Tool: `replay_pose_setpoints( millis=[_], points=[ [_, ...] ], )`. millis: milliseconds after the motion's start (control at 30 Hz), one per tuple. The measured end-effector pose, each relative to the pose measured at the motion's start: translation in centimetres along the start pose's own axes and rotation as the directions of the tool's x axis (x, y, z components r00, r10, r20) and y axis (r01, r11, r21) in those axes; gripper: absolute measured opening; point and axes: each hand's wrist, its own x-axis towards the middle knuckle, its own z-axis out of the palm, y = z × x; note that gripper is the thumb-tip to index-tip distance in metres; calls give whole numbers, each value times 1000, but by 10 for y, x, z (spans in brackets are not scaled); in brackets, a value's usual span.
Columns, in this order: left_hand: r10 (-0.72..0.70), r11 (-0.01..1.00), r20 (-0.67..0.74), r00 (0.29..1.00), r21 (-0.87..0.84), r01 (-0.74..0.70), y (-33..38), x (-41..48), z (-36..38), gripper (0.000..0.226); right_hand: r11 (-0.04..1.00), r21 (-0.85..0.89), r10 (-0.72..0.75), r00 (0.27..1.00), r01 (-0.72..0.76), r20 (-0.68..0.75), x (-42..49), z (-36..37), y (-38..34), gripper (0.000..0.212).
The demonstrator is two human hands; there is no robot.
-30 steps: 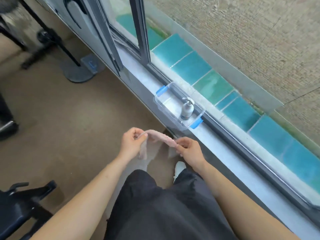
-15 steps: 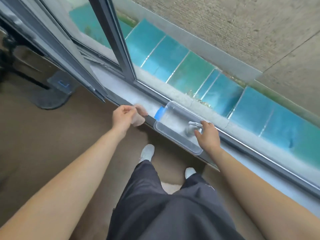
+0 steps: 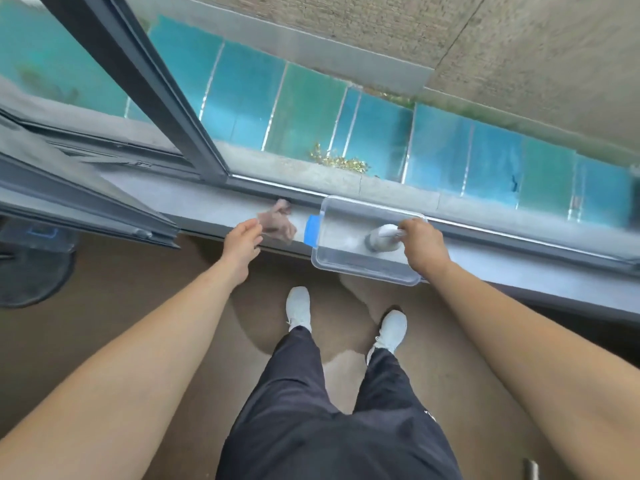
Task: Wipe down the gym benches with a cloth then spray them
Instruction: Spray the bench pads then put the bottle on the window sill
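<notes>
A small pinkish cloth (image 3: 278, 224), blurred by motion, lies over the grey window sill (image 3: 207, 206). My left hand (image 3: 242, 239) pinches its near left edge with thumb and fingertips. To the right, a clear plastic container (image 3: 363, 268) with a blue clip (image 3: 312, 230) sits on the sill. Inside it stands a white spray bottle (image 3: 380, 238). My right hand (image 3: 421, 244) reaches into the container and grips the bottle's head. No gym bench is in view.
The dark frame of an open window (image 3: 86, 199) juts out at the left, close to my left arm. A round black stand base (image 3: 33, 275) sits on the brown floor at far left. My white shoes (image 3: 298, 308) stand just below the sill.
I have stepped closer to the sill. My left hand carried the cloth right and laid it over the sill beside the container. My right hand stays on the bottle's head.
</notes>
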Motion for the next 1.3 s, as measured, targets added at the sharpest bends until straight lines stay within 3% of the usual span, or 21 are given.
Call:
replay_pose_setpoints(
  millis=[167,233,367,500,633,700,767,900,1067,1233,1300],
  points=[
    [34,991,95,995,127,-46,-14,-45,-4,22,988,157,29,987,-4,-158,-44,-15,-14,14],
    [54,981,150,987,175,-80,-19,-66,0,15,968,250,44,976,10,-211,-70,-22,-21,19],
    [190,897,305,933,333,-291,-23,-104,15,17,820,571,202,949,-28,-244,-135,-33,-32,18],
    [344,542,569,747,529,-653,-26,-136,28,55,652,758,338,891,12,-305,-205,-29,-31,11],
    [252,109,840,480,469,-877,-40,-175,41,93,385,922,557,786,42,-268,-285,-15,-16,12],
    [166,-3,921,352,357,-934,-57,-198,46,103,197,976,653,731,90,-199,-335,-1,-7,15],
    [92,-22,957,275,278,-960,-80,-222,51,102,55,988,738,660,147,-139,-385,15,1,18],
    [24,20,990,142,141,-990,-130,-283,64,87,-91,963,898,439,252,-30,-490,50,5,24],
    [-170,89,985,-38,-23,-996,-193,-361,78,75,-175,896,982,144,408,126,-610,90,-1,22],
    [-418,144,897,-143,-91,-985,-254,-421,90,76,-219,826,957,-49,519,285,-702,132,-15,20],
    [-532,143,833,-150,-86,-986,-277,-443,98,74,-202,818,934,-144,539,326,-729,149,-24,17]
  ],
)
